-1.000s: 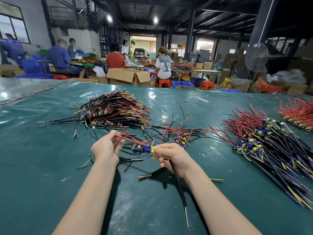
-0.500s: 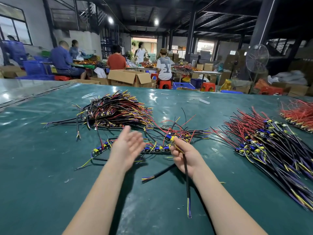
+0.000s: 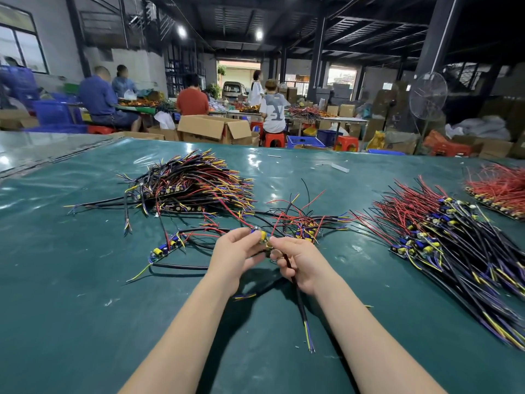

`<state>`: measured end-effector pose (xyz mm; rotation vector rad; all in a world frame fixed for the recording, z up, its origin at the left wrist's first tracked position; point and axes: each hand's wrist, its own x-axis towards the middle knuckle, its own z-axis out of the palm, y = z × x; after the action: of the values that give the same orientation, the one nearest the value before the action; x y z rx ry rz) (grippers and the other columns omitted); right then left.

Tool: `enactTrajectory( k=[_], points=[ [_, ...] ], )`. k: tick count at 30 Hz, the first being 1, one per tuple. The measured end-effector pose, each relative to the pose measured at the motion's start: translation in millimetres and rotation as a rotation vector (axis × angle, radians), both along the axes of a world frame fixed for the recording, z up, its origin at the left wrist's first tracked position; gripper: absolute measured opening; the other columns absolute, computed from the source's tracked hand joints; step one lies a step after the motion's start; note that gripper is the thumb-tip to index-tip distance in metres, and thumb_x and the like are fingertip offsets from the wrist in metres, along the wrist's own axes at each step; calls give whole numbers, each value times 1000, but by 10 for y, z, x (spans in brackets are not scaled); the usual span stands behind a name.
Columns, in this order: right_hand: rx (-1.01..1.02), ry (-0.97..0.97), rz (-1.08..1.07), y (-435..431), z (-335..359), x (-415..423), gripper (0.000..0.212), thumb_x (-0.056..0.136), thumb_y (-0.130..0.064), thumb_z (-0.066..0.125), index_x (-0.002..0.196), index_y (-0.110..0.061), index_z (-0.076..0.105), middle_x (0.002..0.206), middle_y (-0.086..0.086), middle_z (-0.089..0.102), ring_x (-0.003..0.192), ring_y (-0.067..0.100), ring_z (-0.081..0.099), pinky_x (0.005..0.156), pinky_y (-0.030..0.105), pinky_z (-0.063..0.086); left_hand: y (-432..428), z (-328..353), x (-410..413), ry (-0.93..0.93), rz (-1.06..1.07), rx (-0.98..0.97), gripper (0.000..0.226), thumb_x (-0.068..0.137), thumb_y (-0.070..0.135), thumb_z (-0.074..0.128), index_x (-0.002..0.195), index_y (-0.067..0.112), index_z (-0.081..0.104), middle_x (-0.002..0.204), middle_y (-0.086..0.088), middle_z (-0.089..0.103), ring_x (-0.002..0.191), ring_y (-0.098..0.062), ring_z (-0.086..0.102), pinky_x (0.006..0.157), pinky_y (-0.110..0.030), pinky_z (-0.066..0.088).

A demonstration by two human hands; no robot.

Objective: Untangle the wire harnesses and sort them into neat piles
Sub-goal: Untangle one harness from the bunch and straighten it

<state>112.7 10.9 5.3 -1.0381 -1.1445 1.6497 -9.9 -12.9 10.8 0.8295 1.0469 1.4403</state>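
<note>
Both hands meet over the green table [image 3: 85, 308] on one wire harness. My left hand [image 3: 237, 255] pinches its small board end with a yellow part [image 3: 262, 235]. My right hand [image 3: 302, 263] grips the harness's black cable [image 3: 301, 305], which hangs down toward me and ends in bare yellow and blue wires. Just beyond the hands lies a small tangle of red and black harnesses [image 3: 301, 220]. One loose harness with a board [image 3: 166, 250] lies to the left of my left hand.
A large sorted pile [image 3: 193, 186] lies at the back left, another long pile [image 3: 454, 243] on the right, and a red-wire pile [image 3: 502, 191] at the far right. Beyond the table edge sit people, cardboard boxes, stools and a fan.
My left hand, open above the table half a second ago, has closed in on the harness's board end. Both hands now hold the same harness, lifted slightly.
</note>
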Motion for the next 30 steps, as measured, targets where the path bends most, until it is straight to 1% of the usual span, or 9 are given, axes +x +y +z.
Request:
enactTrajectory(
  k=[2,6,8,12,16,20,25,28,30],
  points=[
    [-15,3,9,-1,-9,-14,20,89,-12,57,69,-11,56,45,-3,52,32,1,39,28,10,22,-6,23,-23,-30,3,28,10,91,2,53,82,5,54,73,-8,64,57,-11,66,54,-19,55],
    [-41,13,-3,-2,-17,-32,21,89,-6,56,68,-9,53,43,-4,49,31,1,36,28,10,20,-27,16,2,119,6,94,12,86,-3,58,76,2,56,75,-13,60,68,-20,61,59,-16,55],
    [-66,25,1,-7,-4,-46,21,88,-5,55,67,-10,52,42,-4,49,30,1,36,28,10,20,-33,14,7,182,48,133,14,83,-8,60,74,1,57,72,-12,60,64,-17,60,59,-16,55],
    [-237,190,44,-24,43,-74,23,92,-13,50,70,-8,55,43,-3,49,30,1,38,26,9,21,-34,54,-23,112,69,153,13,84,-10,58,73,-1,57,69,-12,59,53,-9,63,58,-16,54],
    [-366,305,117,-20,50,-49,42,94,-17,46,58,-3,63,44,-1,52,30,4,43,26,9,23,-37,90,-96,93,62,169,7,85,-7,57,79,-3,57,79,-16,53,60,-16,60,57,-15,53],
    [-291,106,164,-62,61,-78,35,92,-14,49,60,-7,61,44,-2,51,31,2,41,26,9,22,-51,117,-140,92,73,151,9,83,-8,60,76,-2,59,68,-12,58,55,-14,60,55,-17,54],
    [-134,-178,154,-79,86,-71,25,90,-10,55,64,-11,54,43,-3,50,32,2,39,28,10,20,-67,75,-110,221,160,173,25,79,-12,62,75,13,58,59,-4,62,57,-16,59,54,-20,56],
    [-112,-145,89,-85,65,-107,23,89,-10,58,66,-11,56,45,-2,50,32,2,39,29,10,21,-50,48,-98,186,211,185,24,81,-12,59,80,12,59,61,-4,62,62,-19,58,52,-18,55],
    [-71,-86,39,-84,47,-144,22,89,-9,57,67,-11,57,47,-1,49,32,3,38,29,11,21,-24,38,-108,145,227,170,20,83,-12,58,98,0,59,69,-9,61,64,-18,59,51,-17,54]
  ],
)
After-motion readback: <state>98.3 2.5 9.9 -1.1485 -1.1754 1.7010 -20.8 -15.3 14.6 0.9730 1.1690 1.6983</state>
